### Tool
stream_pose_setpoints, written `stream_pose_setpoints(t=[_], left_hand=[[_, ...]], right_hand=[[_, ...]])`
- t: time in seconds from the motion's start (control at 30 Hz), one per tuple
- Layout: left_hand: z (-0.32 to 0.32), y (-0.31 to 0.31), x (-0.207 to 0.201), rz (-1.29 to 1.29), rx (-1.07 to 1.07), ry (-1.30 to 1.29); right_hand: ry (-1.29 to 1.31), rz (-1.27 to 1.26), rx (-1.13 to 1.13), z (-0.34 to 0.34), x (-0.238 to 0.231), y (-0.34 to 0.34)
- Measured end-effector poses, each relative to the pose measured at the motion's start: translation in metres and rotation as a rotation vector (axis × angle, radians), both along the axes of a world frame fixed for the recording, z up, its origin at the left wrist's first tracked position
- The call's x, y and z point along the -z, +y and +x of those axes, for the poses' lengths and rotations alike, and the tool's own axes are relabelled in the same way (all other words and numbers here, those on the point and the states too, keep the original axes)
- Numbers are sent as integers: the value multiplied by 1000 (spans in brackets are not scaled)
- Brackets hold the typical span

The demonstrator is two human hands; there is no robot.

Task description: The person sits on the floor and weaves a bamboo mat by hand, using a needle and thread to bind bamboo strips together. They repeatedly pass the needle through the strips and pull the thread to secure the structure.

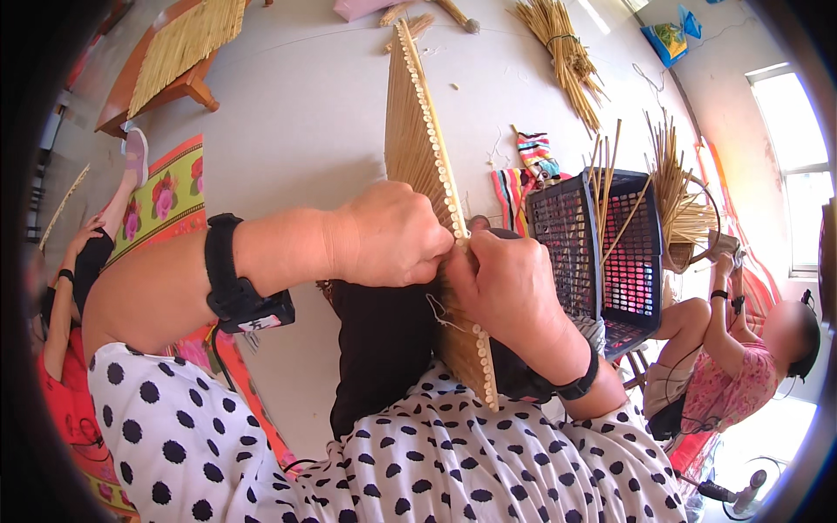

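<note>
A stiff mat of straw-coloured stalks [410, 152] stands on edge between my legs, its row of pale cut stalk ends facing up. My left hand [388, 234] is closed in a fist-like pinch against the mat's edge; what its fingertips grip is hidden. Close beside it, my right hand [510, 283] pinches the mat's edge from the other side, thumb and fingers pressed together. A loose white thread [438, 307] hangs against the mat just below the hands. The mat's lower end rests against my dotted garment [436, 444].
A dark plastic crate [567, 248] with stalks stands at my right, near a striped cloth [514, 187]. A tied stalk bundle [562, 57] lies on the floor ahead. One finished-looking mat [187, 48] covers a wooden bench [166, 96]. Co-workers sit left and right [732, 370].
</note>
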State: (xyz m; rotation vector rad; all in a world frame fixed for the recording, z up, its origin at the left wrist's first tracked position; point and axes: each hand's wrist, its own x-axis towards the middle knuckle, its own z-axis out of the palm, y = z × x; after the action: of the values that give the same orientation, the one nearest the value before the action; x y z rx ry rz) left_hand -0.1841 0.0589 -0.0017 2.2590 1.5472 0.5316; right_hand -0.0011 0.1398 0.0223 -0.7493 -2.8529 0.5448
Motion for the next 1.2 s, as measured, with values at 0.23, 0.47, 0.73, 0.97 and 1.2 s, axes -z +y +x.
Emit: stream_pose_setpoints(t=[0.23, 0.47, 0.73, 0.97, 1.2], left_hand=[[0, 1, -8, -115, 37, 32], [-15, 6, -12, -163, 158, -9], [-13, 19, -17, -364, 94, -128], [-15, 11, -7, -188, 131, 24], [-34, -22, -9, -191, 201, -97]], right_hand=[[107, 4, -31, 3, 9, 3], [72, -36, -39, 4, 6, 0], [53, -25, -36, 3, 3, 0], [76, -47, -62, 2, 2, 1], [112, 16, -32, 5, 3, 5]])
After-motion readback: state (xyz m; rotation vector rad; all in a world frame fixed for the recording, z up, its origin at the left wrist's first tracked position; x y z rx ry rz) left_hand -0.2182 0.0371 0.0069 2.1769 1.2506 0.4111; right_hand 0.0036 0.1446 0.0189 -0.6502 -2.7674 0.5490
